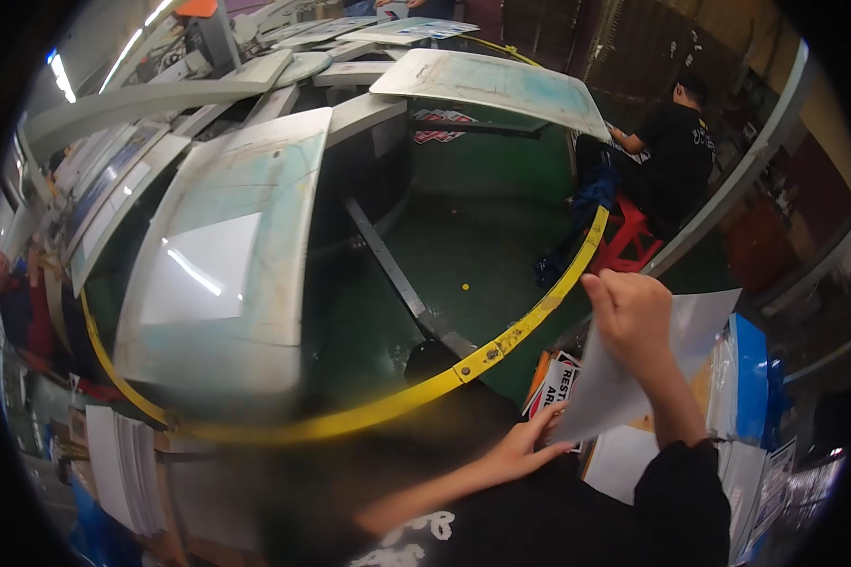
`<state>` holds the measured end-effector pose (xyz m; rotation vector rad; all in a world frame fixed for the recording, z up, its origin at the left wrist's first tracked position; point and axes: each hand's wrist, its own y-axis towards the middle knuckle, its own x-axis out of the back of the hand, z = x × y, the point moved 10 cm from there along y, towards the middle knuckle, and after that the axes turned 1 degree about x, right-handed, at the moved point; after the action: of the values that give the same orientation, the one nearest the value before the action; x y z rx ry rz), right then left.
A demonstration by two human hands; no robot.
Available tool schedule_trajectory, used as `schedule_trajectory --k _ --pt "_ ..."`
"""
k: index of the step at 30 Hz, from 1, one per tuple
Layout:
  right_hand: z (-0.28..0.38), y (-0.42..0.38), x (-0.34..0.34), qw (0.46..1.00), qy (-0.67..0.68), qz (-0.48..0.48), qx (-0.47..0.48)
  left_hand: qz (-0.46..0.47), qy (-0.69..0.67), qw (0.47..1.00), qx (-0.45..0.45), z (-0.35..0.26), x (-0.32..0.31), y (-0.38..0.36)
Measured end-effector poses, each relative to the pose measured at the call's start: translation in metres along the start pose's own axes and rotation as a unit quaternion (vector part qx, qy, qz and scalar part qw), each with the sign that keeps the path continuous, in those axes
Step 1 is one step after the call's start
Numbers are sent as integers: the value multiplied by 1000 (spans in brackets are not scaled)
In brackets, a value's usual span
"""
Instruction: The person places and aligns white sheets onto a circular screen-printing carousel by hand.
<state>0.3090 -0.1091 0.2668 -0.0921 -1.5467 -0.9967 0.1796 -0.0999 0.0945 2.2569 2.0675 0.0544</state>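
A plain white sheet (603, 402) is held between my two hands, its far corner reaching out to the right. Closed in a fist, my right hand (633, 317) grips the upper edge with the thumb on top. Lower down, my left hand (528, 446) pinches the sheet's bottom corner between thumb and fingers. Partly covered by the sheet, a printed sign (560, 376) with black lettering lies behind it. More white sheets (624, 463) rest below my right forearm.
A yellow curved rail (425, 395) runs around a machine with flat platens. The nearest platen (232, 236) bears a white sheet (203, 269); another platen (492, 87) is farther back. A person (676, 151) sits by a red stool (629, 236). White stacks (123, 468) stand lower left.
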Motion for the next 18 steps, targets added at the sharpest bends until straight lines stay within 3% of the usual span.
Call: schedule_trajectory --k 1,4,5,7,8,10,11,12,15,18 --pt "11 8 -3 1000 2 3 12 -17 36 998 57 21 4 1" --pt "45 18 18 979 96 -140 114 -157 35 987 20 13 38 -5" --pt "44 18 20 983 95 -115 108 -190 46 981 3 15 51 -8" --pt "20 7 34 985 4 -172 0 -292 24 956 -11 15 84 -21" --pt "-30 -18 33 966 -68 -210 -134 -367 -12 930 -7 13 109 -31" --pt "-98 -63 7 943 -27 -164 -290 -398 -92 912 42 17 134 -38" --pt "-122 -83 -12 926 79 -145 -340 -409 -148 898 56 25 144 -41" --pt "-129 -89 -31 927 119 -112 -338 -421 -204 881 69 31 153 -43" --pt "-135 -89 -72 918 205 -48 -336 -428 -274 860 -35 17 181 -39" --pt "-126 -62 -93 915 217 -44 -338 -442 -209 870 -62 4 216 -38"
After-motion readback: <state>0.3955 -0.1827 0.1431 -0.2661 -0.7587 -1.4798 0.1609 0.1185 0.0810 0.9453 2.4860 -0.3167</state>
